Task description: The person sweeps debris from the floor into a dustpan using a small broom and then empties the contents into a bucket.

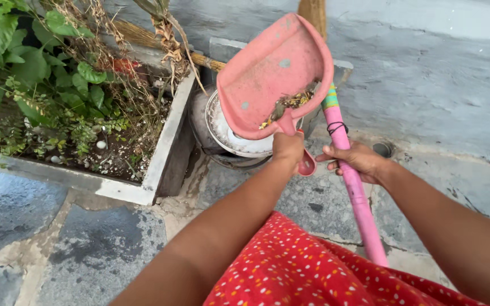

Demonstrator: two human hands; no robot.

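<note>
The person stands over a round metal bin [239, 141] tucked against a grey wall [426, 73], and the step in hand looks to me like tipping sweepings out of a pink dustpan [273, 73]. The left hand [288, 148] has its grip closed tight round the dustpan's short handle, holding the pan raised and tilted just above the bin's rim. The right hand [355, 161] has its fingers curled loosely about a pink broom handle [354, 187], which stands nearly upright beside the bin, its top banded in green and yellow. The dustpan is worn and scuffed, dusty across its face, with a few pale spots; a small heap of dry leaves and twigs [293, 102] lies along its lower edge, close to the handle rather than the lip. I'd judge the debris is not yet out, so the next move calls for a turn of the wrist to swing the open lip down over the bin, kept close so nothing scatters onto the stone floor [86, 238]. To the left sits a concrete planter [165, 141] with green leafy plants [29, 62] and dry stems. A red dotted garment [301, 266] shows below.
</note>
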